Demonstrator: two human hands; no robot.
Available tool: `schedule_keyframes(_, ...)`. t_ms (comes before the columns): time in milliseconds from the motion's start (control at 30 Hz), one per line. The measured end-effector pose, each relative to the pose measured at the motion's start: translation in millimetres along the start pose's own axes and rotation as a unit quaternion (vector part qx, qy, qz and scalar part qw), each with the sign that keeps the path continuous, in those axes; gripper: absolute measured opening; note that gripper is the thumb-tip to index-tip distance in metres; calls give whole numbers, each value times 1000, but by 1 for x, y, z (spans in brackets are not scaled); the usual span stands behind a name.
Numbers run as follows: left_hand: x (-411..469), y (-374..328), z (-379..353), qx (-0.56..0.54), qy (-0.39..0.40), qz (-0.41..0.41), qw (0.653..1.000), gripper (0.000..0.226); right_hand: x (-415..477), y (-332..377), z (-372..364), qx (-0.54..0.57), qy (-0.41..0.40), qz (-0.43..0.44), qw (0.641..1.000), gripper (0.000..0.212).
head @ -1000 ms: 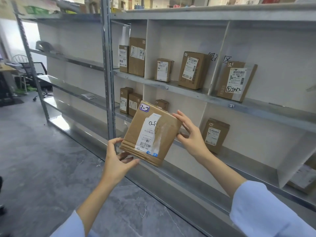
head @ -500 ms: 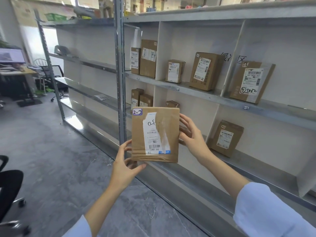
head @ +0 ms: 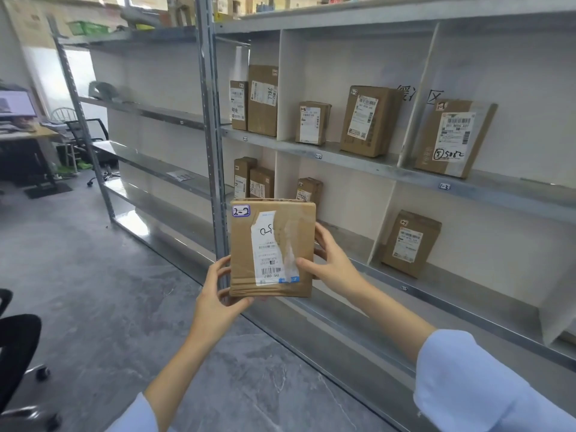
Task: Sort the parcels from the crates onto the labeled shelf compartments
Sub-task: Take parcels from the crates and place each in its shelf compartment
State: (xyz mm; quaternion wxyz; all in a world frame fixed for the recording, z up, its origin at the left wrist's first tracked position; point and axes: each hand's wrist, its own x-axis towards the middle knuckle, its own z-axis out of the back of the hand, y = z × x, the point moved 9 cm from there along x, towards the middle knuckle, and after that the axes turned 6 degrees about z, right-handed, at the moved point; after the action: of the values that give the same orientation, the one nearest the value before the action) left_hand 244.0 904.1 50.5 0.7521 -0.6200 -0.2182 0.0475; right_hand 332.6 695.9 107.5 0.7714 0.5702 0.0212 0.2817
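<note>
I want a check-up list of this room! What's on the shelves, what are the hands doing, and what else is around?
Surface: grey metal shelf unit with white dividers and small number tags on the shelf edges.
Job's things: held parcel, brown, upright, sticker reading 2-2 at its top left corner. Brown parcels stand in the upper and middle compartments, such as the parcel marked 5082.
Clutter: green basket on the left rack's top shelf.
Grips: left hand holds the parcel's lower left corner; right hand holds its right side, thumb on the front.
Cables: nothing seen.
Surroundings: grey floor, desk with a screen, office chair at far left.
</note>
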Motion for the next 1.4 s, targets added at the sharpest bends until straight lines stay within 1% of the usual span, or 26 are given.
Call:
schedule_keyframes(133,8,7,3,8,-3,11,1000,77,7,-8,-10,5,-9,1,1000,79)
schedule_keyframes(300,29,17,4,12,4,36,999,75,25,-29,-17,51,3,-19,999,86)
schedule_keyframes(400,45,24,-4,22,12,49,998,76,40,-43,-11,54,-19,-15,998,87)
schedule_keyframes(500,70,32,-20,41,29,48,998,77,57,-67,-1,70,-43,-14,997,82)
schedule_keyframes(633,118,48,-54,60,71,47,995,79,88,-107,26,77,-83,-27,993,81)
schedule_keyframes(767,184,62,-101,93,119,43,988,73,127,-146,68,66,-127,-24,989,80)
schedule_keyframes(900,256,86,-140,175,117,53,976,67,171,-192,114,35,-158,-41,986,82)
schedule_keyframes(967,287,96,-157,226,116,34,967,61,190,-219,137,25,-176,-55,983,84)
schedule_keyframes(1067,324,107,-184,328,126,-16,936,57,216,-259,167,11,-208,-81,975,87)
schedule_keyframes(1133,345,116,-200,386,128,-33,913,59,231,-284,182,1,-232,-96,968,87)
schedule_keyframes(1200,364,128,-216,432,138,-41,890,67,242,-309,193,-10,-256,-112,960,87)
schedule_keyframes(1267,378,137,-231,458,152,-53,874,74,249,-331,200,-24,-275,-128,953,86)
schedule_keyframes(1400,408,156,-255,464,175,-67,866,76,263,-363,211,-46,-298,-149,942,84)
